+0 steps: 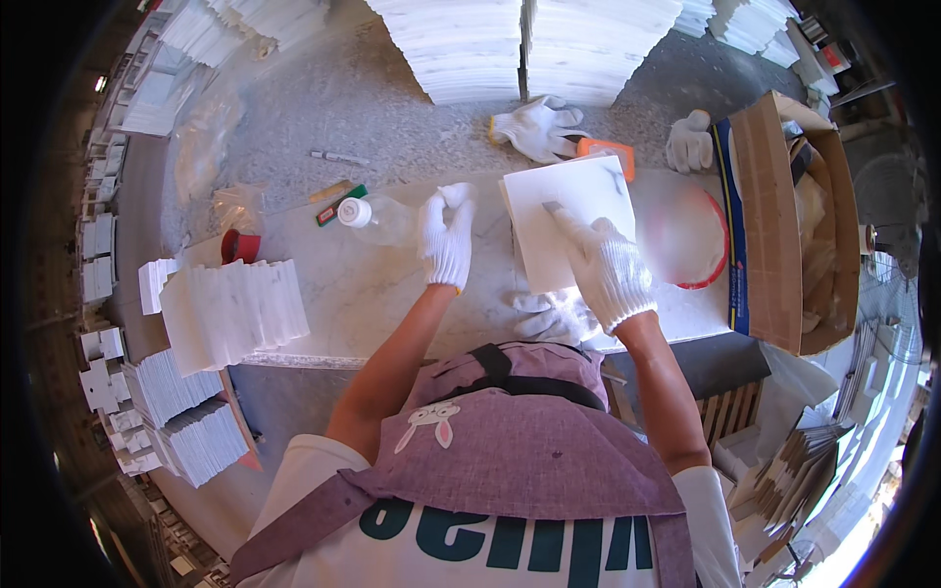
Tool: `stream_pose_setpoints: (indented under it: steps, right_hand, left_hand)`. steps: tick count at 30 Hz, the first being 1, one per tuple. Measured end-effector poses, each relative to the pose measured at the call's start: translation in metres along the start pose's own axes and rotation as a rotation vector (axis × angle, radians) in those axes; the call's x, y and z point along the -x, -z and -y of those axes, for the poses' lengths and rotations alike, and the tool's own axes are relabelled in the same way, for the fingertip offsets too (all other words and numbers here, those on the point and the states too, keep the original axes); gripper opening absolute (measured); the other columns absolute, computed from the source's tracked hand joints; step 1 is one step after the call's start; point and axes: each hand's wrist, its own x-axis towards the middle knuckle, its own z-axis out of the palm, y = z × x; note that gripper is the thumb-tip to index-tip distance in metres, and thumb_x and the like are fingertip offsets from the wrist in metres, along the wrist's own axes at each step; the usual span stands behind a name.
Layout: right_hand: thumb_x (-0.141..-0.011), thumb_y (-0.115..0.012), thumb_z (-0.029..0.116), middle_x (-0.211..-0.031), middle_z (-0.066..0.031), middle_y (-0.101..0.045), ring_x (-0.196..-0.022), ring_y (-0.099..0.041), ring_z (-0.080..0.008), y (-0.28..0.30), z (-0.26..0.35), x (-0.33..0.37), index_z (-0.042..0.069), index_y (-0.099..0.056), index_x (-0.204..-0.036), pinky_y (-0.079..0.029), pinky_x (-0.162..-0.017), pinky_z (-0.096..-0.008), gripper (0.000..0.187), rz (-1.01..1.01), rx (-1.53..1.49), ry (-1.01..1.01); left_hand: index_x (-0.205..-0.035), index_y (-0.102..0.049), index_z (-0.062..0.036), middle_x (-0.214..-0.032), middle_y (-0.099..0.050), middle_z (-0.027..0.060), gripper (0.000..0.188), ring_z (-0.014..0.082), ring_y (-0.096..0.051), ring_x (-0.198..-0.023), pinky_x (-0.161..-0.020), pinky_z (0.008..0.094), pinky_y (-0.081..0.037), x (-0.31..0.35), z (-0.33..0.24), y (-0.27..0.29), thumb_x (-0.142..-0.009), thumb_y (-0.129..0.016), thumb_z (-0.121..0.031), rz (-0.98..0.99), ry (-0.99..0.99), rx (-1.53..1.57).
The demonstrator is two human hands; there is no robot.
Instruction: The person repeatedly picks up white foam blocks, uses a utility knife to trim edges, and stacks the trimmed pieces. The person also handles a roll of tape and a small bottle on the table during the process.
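Observation:
My right hand (pixel 610 269), in a white knit glove, rests over a white square tile (pixel 578 191) with faint grey marks. At its fingertips a small grey piece (pixel 552 207) is pinched against the tile face; its kind is too small to tell. The tile seems to lie on another one, whose left edge shows. To the left, my gloved left hand (pixel 447 240) is closed with its fingers curled in, apart from the tile; anything inside is hidden. Just beside it a clear plastic bottle (pixel 390 221) with a white cap lies tilted on the marble slab (pixel 338 304).
Loose gloves (pixel 537 127) and an orange object (pixel 610 155) lie behind the tile. A red-rimmed round container (pixel 723 245) and an open cardboard box (pixel 784 220) stand right. Stacked tiles (pixel 235 309), a red tape roll (pixel 240 247) and a green-and-red stick (pixel 338 205) are left. Tall tile stacks (pixel 451 49) stand behind.

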Motion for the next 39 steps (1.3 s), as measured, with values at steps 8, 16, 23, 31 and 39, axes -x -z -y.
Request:
stream_pose_setpoints:
  steps: [8,16,23,31,39]
  right_hand:
    - [-0.095,-0.053,0.013,-0.086,-0.0229,-0.058,-0.078,-0.061,-0.0378,0.0,0.001,-0.005,0.016,-0.063,-0.132,-0.049,-0.073,-0.0438,0.039,-0.026,-0.029,0.026]
    - [-0.094,-0.052,0.017,-0.093,-0.0213,-0.062,-0.084,-0.064,-0.0396,0.002,-0.001,-0.011,0.018,-0.063,-0.13,-0.051,-0.073,-0.0456,0.037,-0.056,-0.057,0.009]
    - [-0.092,-0.059,0.013,-0.09,-0.0221,-0.06,-0.079,-0.062,-0.0364,0.0,-0.006,0.004,0.013,-0.066,-0.128,-0.05,-0.073,-0.0417,0.036,-0.018,0.013,0.037]
    - [-0.092,-0.058,0.013,-0.085,-0.0193,-0.059,-0.078,-0.062,-0.0341,0.004,-0.004,0.025,0.018,-0.066,-0.129,-0.05,-0.072,-0.0418,0.038,0.001,-0.073,-0.045]
    - [-0.095,-0.055,0.019,-0.086,-0.0192,-0.059,-0.079,-0.062,-0.0356,-0.01,-0.006,0.001,0.022,-0.062,-0.134,-0.05,-0.071,-0.0428,0.04,-0.092,-0.03,0.014]
  left_hand:
    - [-0.108,-0.062,-0.0045,-0.104,-0.062,0.0031,0.02,0.0113,-0.059,-0.091,-0.079,0.028,-0.051,0.039,-0.028,0.012,-0.09,-0.069,-0.011,0.07,0.089,0.243]
    - [-0.113,-0.059,-0.0044,-0.109,-0.062,0.0052,0.025,0.0128,-0.061,-0.101,-0.085,0.0283,-0.053,0.047,-0.049,0.028,-0.091,-0.07,-0.009,0.175,0.086,0.293]
    - [-0.115,-0.055,-0.0051,-0.107,-0.065,0.0063,0.027,0.0133,-0.066,-0.094,-0.082,0.0273,-0.053,0.054,-0.059,0.03,-0.093,-0.069,-0.01,0.155,0.13,0.359]
    - [-0.115,-0.056,-0.0038,-0.1,-0.067,0.0059,0.026,0.0124,-0.065,-0.09,-0.079,0.0271,-0.053,0.061,-0.06,0.05,-0.092,-0.069,-0.01,0.169,0.185,0.308]
    - [-0.113,-0.058,-0.0031,-0.107,-0.064,0.0065,0.025,0.0122,-0.063,-0.095,-0.081,0.027,-0.052,0.068,-0.064,0.046,-0.092,-0.069,-0.009,0.179,0.134,0.331]
